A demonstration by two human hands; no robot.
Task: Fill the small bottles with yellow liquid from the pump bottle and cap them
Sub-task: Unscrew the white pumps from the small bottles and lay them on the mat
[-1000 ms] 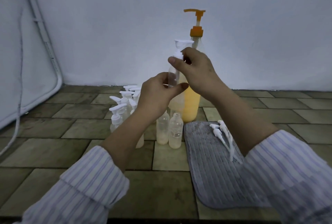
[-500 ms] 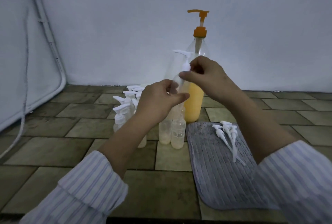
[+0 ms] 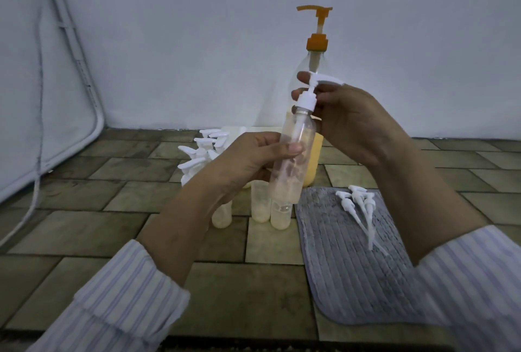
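My left hand [image 3: 248,159] grips a small clear bottle [image 3: 293,165] around its middle and holds it tilted in the air; pale yellow liquid fills its lower part. My right hand [image 3: 352,123] pinches the white pump cap [image 3: 308,99] seated on that bottle's neck. Behind them stands the tall pump bottle [image 3: 313,69] with an orange pump head and yellow liquid at its base. Three uncapped small bottles [image 3: 260,205] with pale liquid stand on the floor below my hands. Several capped small bottles [image 3: 197,157] cluster behind my left hand.
A grey ribbed mat [image 3: 352,253] lies at the right with three loose white pump caps [image 3: 358,205] on it. A tiled floor [image 3: 84,224] spreads below. A white wall [image 3: 197,41] rises behind, and a white pipe and cable [image 3: 84,78] run down at the left.
The held bottle has come nearer and lower, tilting toward me. The pump cap, which my right hand was turning on the neck, now has its spout pointing right.
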